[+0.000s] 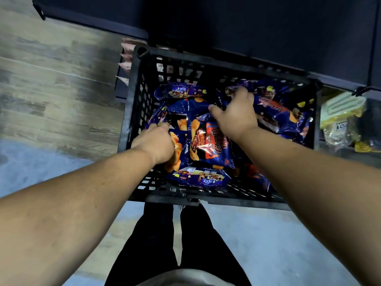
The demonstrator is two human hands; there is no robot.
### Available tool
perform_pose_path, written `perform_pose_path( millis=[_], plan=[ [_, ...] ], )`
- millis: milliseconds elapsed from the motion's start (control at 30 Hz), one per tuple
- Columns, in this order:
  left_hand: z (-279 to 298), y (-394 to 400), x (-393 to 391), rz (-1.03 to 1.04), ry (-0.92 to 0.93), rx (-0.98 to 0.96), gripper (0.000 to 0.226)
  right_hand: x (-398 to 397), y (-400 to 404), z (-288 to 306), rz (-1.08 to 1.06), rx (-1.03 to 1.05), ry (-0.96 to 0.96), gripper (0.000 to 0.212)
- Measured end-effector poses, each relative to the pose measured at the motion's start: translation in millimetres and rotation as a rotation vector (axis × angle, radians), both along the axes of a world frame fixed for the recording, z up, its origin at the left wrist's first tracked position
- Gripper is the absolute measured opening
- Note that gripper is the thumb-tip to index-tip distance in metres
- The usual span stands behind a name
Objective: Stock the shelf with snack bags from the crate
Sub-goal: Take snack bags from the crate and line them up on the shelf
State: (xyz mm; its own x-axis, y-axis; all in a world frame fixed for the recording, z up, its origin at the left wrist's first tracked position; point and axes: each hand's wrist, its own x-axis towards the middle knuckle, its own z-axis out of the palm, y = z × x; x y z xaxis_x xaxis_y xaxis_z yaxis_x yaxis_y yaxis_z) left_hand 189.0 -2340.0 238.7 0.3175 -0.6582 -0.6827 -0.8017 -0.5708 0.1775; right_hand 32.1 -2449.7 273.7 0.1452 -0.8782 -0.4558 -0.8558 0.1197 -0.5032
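- A dark shelf runs along the far side, above the crate.
- The black lattice crate sits on the floor just before it, with blue snack bags piled inside.
- Right hand grasps a bag at the far right of the pile.
- Left hand pinches a bag's edge near the left wall.

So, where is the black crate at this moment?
In the head view, the black crate stands on the floor directly ahead of the person's legs, against the dark shelf, with both hands inside it.
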Motion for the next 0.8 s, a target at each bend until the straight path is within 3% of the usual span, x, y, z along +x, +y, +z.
perform_pose_path(
  millis=[100,267,467,800],
  plan=[
    [-1,0,-2,0.005,0.005,-0.002,0.043,-5,8,-2,-0.079,-0.054,-0.081,0.061],
    [0,0,-3,-0.006,0.004,-0.001,0.04,-18,22,-5,-0.031,-0.058,0.001,0.045],
    [2,1,-8,-0.012,0.013,-0.01,0.039,-14,31,-6,0.13,0.12,0.166,0.064],
    [-2,10,-6,0.011,-0.018,0.027,0.037,-7,36,-29,-0.125,0.392,0.069,0.083]
  ],
)
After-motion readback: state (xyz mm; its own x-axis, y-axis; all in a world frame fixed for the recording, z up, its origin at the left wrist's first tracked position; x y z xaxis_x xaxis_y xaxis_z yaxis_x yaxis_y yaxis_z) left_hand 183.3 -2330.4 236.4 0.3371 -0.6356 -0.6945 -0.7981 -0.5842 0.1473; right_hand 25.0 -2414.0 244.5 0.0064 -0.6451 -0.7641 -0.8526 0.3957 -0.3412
